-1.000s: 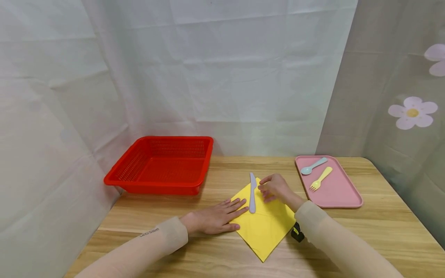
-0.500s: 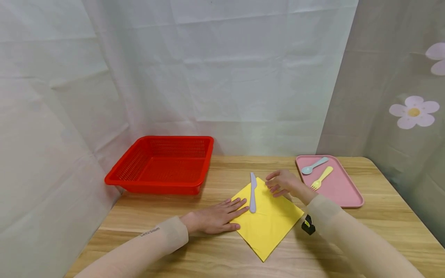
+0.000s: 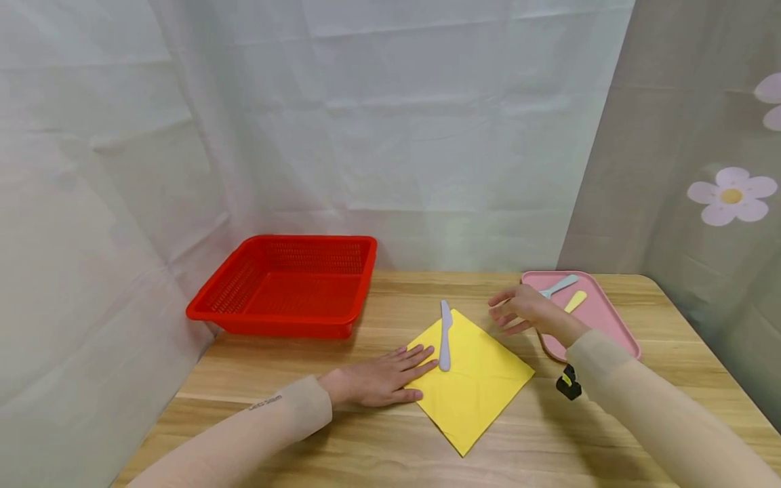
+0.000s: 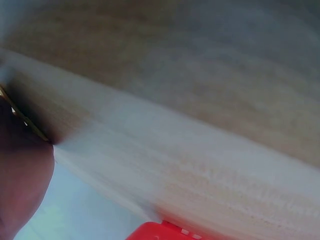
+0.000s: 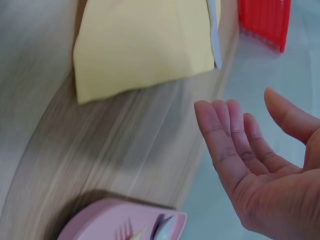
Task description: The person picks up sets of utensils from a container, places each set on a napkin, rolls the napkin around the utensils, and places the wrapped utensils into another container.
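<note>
A square yellow napkin (image 3: pixel 478 386) lies on the wooden table, turned so one corner faces the person. On its upper left part rests a lavender plastic knife (image 3: pixel 445 342), its blade tip reaching past the napkin's edge. My left hand (image 3: pixel 384 376) lies flat with spread fingers on the napkin's left corner, fingertips close to the knife handle. Between the napkin and the pink tray hovers my right hand (image 3: pixel 531 312), holding nothing. In the right wrist view its fingers (image 5: pixel 220 140) are loosely bent and the thumb stands apart.
The pink tray (image 3: pixel 601 325) at the right bears a light blue spoon (image 3: pixel 561 285) and a yellow fork (image 3: pixel 575 301), both partly hidden by my right hand. A red plastic basket (image 3: pixel 293 298) stands at the back left. A white curtain hangs behind the table.
My right hand has moved right, from beside the knife over the napkin toward the pink tray. My left hand, the napkin and the knife have stayed in place.
</note>
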{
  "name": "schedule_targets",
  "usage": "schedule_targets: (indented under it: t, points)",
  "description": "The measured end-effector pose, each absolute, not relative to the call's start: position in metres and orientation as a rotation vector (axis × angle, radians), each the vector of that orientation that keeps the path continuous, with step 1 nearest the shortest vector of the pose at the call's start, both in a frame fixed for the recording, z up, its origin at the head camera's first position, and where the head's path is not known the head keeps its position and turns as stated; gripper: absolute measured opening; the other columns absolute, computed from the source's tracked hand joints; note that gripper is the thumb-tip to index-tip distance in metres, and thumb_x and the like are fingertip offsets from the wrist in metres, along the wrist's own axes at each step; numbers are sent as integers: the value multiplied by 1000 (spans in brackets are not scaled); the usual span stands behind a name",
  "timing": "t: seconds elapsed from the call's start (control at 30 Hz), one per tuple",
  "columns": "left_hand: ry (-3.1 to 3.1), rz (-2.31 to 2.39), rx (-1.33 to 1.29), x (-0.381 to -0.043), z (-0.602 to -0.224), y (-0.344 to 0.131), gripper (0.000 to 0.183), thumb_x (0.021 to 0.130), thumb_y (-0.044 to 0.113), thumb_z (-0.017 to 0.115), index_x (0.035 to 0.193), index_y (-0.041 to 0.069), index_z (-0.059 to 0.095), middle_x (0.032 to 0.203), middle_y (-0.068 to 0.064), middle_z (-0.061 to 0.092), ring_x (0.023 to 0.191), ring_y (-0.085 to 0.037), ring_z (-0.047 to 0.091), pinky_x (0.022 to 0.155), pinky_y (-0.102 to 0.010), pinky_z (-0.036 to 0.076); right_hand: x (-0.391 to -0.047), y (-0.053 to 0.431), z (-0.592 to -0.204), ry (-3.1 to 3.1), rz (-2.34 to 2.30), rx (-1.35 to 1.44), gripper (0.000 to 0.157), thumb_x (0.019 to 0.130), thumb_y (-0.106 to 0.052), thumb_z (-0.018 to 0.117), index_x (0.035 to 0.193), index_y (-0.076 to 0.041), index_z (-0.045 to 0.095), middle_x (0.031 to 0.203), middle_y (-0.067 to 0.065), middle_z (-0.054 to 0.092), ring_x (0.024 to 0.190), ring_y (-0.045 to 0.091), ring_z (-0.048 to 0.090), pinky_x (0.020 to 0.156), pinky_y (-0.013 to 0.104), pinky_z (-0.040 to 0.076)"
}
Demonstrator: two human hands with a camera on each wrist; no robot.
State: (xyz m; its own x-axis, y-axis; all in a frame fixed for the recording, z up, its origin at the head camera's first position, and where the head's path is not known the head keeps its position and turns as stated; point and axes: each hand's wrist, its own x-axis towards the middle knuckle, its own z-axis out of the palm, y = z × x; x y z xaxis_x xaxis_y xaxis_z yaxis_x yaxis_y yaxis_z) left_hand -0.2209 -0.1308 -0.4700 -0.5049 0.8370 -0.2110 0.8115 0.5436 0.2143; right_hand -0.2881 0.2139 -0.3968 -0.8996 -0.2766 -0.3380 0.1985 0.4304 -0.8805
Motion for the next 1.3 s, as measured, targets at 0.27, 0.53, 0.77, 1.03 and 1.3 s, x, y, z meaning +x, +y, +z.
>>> schedule_targets:
  t: [0.27, 0.53, 0.77, 1.03, 1.3]
  points:
    - [2495, 114, 1381, -220, -467, -130, 69, 111, 56, 29, 169, 25, 9, 176, 1, 0, 161, -19, 1, 130, -38, 8, -291, 232, -396, 2249, -1474, -87, 50, 102, -9, 65, 143, 14, 49, 120, 25, 66, 94, 31, 69, 91, 52, 60]
    - [2495, 122, 1392, -219, -466, -130, 69, 112, 54, 32, 169, 23, 10, 176, -1, 2, 161, -20, 3, 130, -38, 10, -294, 263, -391, 2229, -1458, -80, 53, 102, -9, 64, 146, 14, 45, 114, 17, 72, 96, 30, 72, 90, 52, 61]
    - [2495, 120, 1386, -220, -466, -131, 69, 112, 54, 31, 169, 24, 9, 176, 0, 1, 161, -20, 2, 130, -39, 9, -295, 292, -388, 2233, -1449, -101, 50, 104, -9, 58, 145, 16, 44, 107, 12, 75, 98, 29, 74, 85, 50, 62]
    - [2494, 119, 1384, -220, -466, -131, 69, 112, 53, 32, 169, 24, 9, 176, 0, 1, 161, -20, 2, 130, -38, 9, -302, 317, -388, 2187, -1455, -122, 52, 105, -11, 59, 144, 19, 41, 116, 14, 73, 100, 30, 73, 89, 51, 61]
    - [2492, 119, 1383, -220, -468, -130, 69, 112, 54, 30, 169, 23, 9, 176, 0, 1, 161, -19, 2, 130, -38, 8, -306, 342, -376, 2170, -1340, -111, 51, 105, -12, 59, 144, 14, 42, 119, 12, 67, 108, 30, 70, 96, 50, 58]
